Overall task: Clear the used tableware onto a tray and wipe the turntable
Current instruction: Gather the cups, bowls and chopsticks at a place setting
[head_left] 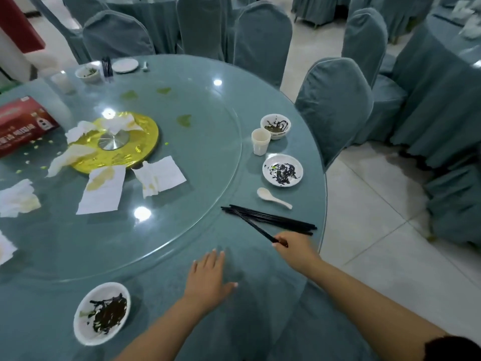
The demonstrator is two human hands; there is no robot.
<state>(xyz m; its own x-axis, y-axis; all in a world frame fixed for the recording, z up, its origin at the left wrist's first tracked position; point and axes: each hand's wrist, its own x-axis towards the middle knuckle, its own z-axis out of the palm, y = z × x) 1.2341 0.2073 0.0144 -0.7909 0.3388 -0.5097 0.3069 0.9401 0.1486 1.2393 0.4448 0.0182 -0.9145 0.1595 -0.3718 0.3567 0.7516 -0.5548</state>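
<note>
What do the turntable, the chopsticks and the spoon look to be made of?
Turntable: clear glass, glossy; lamp glints and the cloth shows through.
Chopsticks: black, smooth, likely plastic or lacquered wood.
Spoon: white, glossy, ceramic or melamine; cannot tell which.

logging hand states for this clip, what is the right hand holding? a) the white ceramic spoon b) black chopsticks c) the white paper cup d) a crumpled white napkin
b: the right hand pinches the near end of the thin black chopsticks, while the white ceramic spoon and white paper cup sit untouched on the table.
</note>
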